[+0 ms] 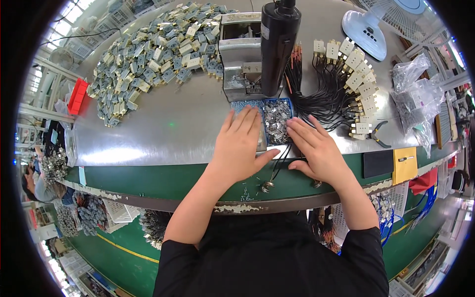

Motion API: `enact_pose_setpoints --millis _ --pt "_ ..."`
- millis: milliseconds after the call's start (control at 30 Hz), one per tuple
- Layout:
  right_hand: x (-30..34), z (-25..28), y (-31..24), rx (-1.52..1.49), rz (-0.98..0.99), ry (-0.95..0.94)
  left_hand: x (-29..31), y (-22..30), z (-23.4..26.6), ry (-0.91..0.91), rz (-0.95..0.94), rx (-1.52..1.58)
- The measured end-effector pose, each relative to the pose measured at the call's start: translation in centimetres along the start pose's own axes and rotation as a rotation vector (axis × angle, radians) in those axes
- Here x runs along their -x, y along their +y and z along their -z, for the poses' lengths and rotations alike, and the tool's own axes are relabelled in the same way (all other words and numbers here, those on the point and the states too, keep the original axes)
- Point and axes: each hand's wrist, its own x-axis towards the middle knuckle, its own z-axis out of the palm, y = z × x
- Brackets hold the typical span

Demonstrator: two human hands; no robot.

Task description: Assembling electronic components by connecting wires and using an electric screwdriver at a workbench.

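My left hand (236, 148) lies flat, palm down, its fingers slightly spread over a compartment of small bluish screws (239, 105). To its right stands a blue-rimmed tray (292, 106) heaped with small shiny metal pieces (276, 119). My right hand (319, 151), also palm down with straight fingers, reaches the tray's right edge with its fingertips. No object shows in either hand; what lies under the palms is hidden. Between the hands, thin black wires run down to a small round metal part (267, 186) at the table edge. Loose screws (244, 194) lie left of it.
A black cylindrical tool (280, 49) stands upright before a metal fixture (241, 51). Grey-and-cream blocks (158, 59) pile up at far left. Black cables with cream blocks (363, 91), pliers (380, 134), a fan (364, 34) and plastic bag (418, 94) are on the right.
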Motion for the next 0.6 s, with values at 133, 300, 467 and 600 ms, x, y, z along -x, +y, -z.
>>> enact_pose_setpoints --millis 133,300,467,600 --pt "0.5 -0.7 -0.4 -0.065 -0.011 -0.024 -1.0 -0.6 -0.6 -0.078 0.017 -0.005" --pt "0.5 -0.9 0.0 -0.165 -0.019 0.006 -1.9 -0.4 -1.4 -0.077 -0.025 0.048" --pt "0.9 -0.6 0.4 -0.122 -0.025 -0.043 -1.4 -0.8 -0.5 -0.016 -0.059 0.055" --pt "1.3 -0.7 0.6 -0.096 0.02 -0.045 0.8 -0.1 0.4 -0.106 -0.136 0.043"
